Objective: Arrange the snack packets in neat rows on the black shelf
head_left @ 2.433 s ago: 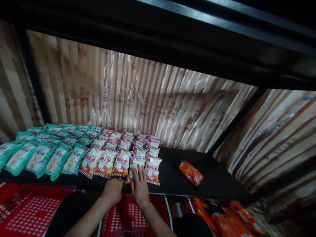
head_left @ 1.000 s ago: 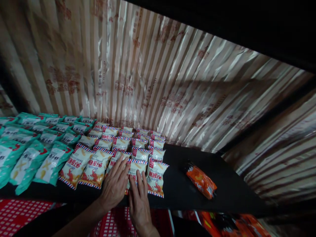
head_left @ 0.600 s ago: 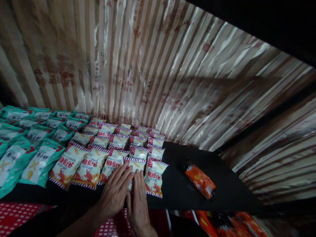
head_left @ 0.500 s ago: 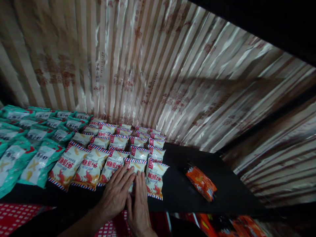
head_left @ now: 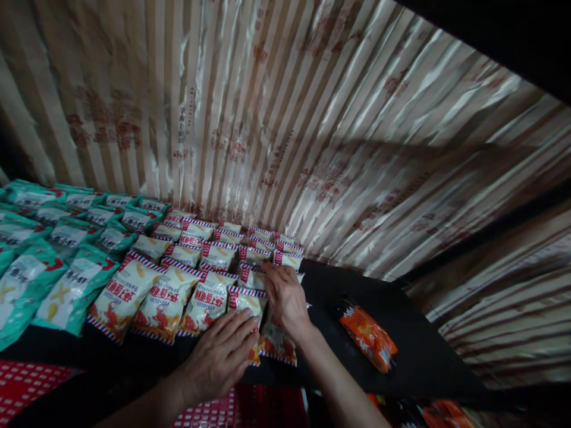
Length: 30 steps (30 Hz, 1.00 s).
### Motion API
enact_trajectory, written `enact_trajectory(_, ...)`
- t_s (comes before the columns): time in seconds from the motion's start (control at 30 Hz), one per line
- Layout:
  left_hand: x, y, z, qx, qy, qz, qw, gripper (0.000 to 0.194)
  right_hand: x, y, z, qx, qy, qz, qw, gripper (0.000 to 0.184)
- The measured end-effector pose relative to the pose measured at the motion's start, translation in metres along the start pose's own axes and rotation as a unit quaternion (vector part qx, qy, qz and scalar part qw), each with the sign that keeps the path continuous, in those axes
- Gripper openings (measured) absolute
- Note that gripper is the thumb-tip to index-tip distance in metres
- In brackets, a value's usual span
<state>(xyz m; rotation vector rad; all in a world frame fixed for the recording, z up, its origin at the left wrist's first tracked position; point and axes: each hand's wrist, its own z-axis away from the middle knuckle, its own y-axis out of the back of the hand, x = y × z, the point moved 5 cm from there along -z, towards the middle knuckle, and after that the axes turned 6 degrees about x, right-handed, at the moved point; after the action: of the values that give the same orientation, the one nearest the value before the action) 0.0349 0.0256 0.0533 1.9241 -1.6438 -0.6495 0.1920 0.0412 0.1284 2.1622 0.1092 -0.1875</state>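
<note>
My left hand (head_left: 220,355) lies open, its fingers stretched flat over the lower front of a white snack bag (head_left: 246,301) with a red and blue striped edge. My right hand (head_left: 288,300) is over the rightmost front snack bag (head_left: 279,340), fingers bent together around its upper part; the thumb and that bag's top are hidden. Left of my hands, matching bags (head_left: 206,299) lean in a front row. Smaller-looking tops of the same bags (head_left: 218,254) show in rows behind.
Teal snack bags (head_left: 74,291) fill the left of the black shelf (head_left: 325,351). An orange packet (head_left: 368,336) lies on the right. Striped plastic sheeting (head_left: 250,119) hangs behind. Below the front edge are a red basket (head_left: 31,386) and more orange packets (head_left: 446,413).
My right hand has left its place beside my left hand and moved right and up onto the rightmost bag. My left hand stays on its bag, slightly lower. The view has shifted a little.
</note>
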Motion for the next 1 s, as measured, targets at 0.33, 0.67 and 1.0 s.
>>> enact_trajectory(0.33, -0.002, -0.015, 0.002, -0.079, 0.012, -0.014, 0.997, 0.053, 0.011, -0.025, -0.026, -0.121, -0.015, 0.034, 0.992, 0.022)
enact_trajectory(0.67, -0.001, -0.015, 0.005, -0.077, 0.014, 0.009, 0.997, 0.061, 0.007, -0.026, -0.029, -0.094, -0.066, -0.03, 0.993, 0.021)
enact_trajectory(1.0, -0.005, -0.015, 0.004, -0.069, 0.03, 0.009, 0.997, 0.054, 0.001, -0.03, -0.035, -0.127, -0.063, -0.045, 0.989, 0.022)
